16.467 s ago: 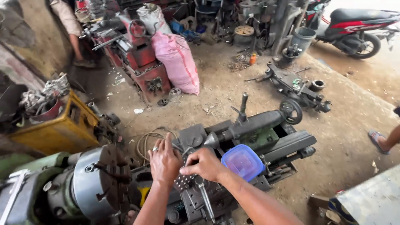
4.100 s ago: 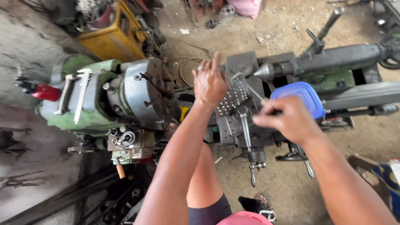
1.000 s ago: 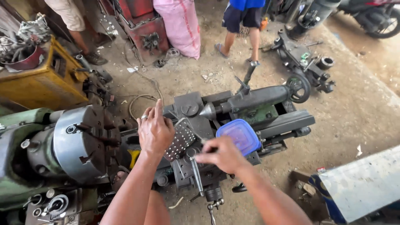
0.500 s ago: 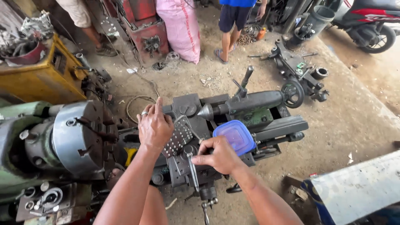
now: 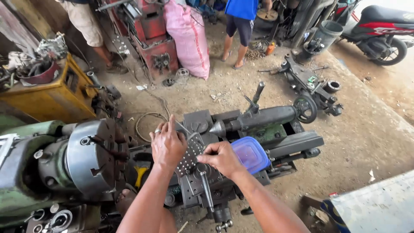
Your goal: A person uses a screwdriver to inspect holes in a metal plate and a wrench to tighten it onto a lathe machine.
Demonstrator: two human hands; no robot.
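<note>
I look down on an old lathe. My left hand (image 5: pixel 167 145), a ring on one finger, presses flat on a grey perforated metal plate (image 5: pixel 191 152) lying on the tool post (image 5: pixel 199 183). My right hand (image 5: pixel 221 158) pinches something small at the plate's right edge, just above the tool post's clamp handle (image 5: pixel 206 190); what it grips is hidden by the fingers. The round steel chuck (image 5: pixel 91 155) sits to the left of my hands. The tailstock (image 5: pixel 258 118) points its centre at the plate from the right.
A blue-lidded plastic box (image 5: pixel 251 153) rests on the lathe bed beside my right hand. A yellow cabinet (image 5: pixel 51 97), a pink sack (image 5: pixel 190 36), machine parts (image 5: pixel 310 82) and a motorbike (image 5: pixel 384 26) stand around. Two other people (image 5: pixel 239 26) stand at the back.
My right hand has shifted up from the clamp handle toward the plate's edge. The left hand stays on the plate. The camera has tilted up slightly, showing more of the far floor.
</note>
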